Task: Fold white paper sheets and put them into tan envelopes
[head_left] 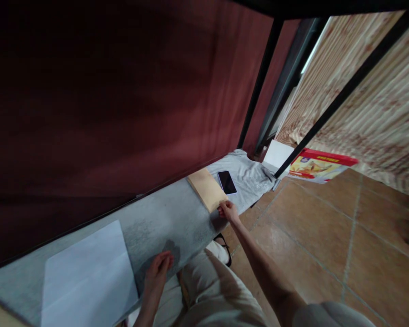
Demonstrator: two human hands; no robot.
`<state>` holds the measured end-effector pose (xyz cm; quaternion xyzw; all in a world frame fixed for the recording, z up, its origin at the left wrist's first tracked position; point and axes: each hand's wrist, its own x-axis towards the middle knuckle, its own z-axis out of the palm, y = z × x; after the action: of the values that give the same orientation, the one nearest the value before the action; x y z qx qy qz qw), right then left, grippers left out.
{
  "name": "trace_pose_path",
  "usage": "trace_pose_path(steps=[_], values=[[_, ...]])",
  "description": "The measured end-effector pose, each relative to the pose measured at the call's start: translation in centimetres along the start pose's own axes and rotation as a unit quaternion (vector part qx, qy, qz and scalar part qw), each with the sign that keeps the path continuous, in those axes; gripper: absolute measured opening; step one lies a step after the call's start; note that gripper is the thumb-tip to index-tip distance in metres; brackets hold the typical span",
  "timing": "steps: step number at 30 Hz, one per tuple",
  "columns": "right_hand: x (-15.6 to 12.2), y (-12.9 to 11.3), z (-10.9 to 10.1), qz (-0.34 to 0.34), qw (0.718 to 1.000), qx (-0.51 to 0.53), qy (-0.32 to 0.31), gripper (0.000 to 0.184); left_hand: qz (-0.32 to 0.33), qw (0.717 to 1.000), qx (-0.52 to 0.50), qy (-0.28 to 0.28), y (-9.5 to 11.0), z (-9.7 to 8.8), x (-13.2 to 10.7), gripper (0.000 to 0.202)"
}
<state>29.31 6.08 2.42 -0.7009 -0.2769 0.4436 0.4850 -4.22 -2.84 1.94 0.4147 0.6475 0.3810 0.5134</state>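
My right hand [227, 210] is closed on the near corner of a tan, flat, envelope-like piece of paper [207, 190], which lies on a narrow grey shelf [167, 213]. Just beyond that paper, a dark-screened phone [226, 182] with a pale edge rests on a crumpled grey cloth [248, 170]. My left hand [159, 267] hovers over the shelf's front edge, its fingers curled together with nothing visible in them. To its left, a large white sheet of paper [88, 277] lies flat on the shelf, apart from the hand.
A dark red panel [139, 100] rises behind the shelf. Black metal posts [261, 84] stand at its far end. A red and yellow box [318, 164] is beyond them on the tiled floor [313, 236], near a patterned curtain [357, 86]. My legs are close below the shelf.
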Motion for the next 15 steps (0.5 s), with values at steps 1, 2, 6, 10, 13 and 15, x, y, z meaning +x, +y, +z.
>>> trace_pose_path(steps=[1,2,6,10,13,15], values=[[0.1,-0.3,-0.3,-0.033,0.999,-0.029,0.009,0.012,-0.007,1.0,-0.003,0.002,0.2,0.1,0.0,0.053],[0.4,-0.7,-0.5,-0.066,0.996,-0.054,0.016,0.011,-0.02,1.0,-0.007,0.007,0.4,0.2,0.1,0.051],[3.3,-3.3,-0.2,-0.182,0.974,-0.13,0.02,0.025,-0.067,0.995,-0.074,0.002,2.2,2.4,0.6,0.044],[7.3,-5.7,2.1,-0.24,0.953,-0.184,0.007,0.042,-0.063,0.978,-0.195,-0.032,5.3,7.6,2.5,0.04],[9.8,-6.6,3.7,-0.253,0.943,-0.215,-0.006,0.043,-0.063,0.972,-0.224,-0.029,7.7,11.9,5.5,0.033],[11.1,-6.8,4.4,-0.257,0.939,-0.229,-0.017,0.037,-0.054,0.971,-0.23,-0.032,8.9,14.3,7.9,0.031]])
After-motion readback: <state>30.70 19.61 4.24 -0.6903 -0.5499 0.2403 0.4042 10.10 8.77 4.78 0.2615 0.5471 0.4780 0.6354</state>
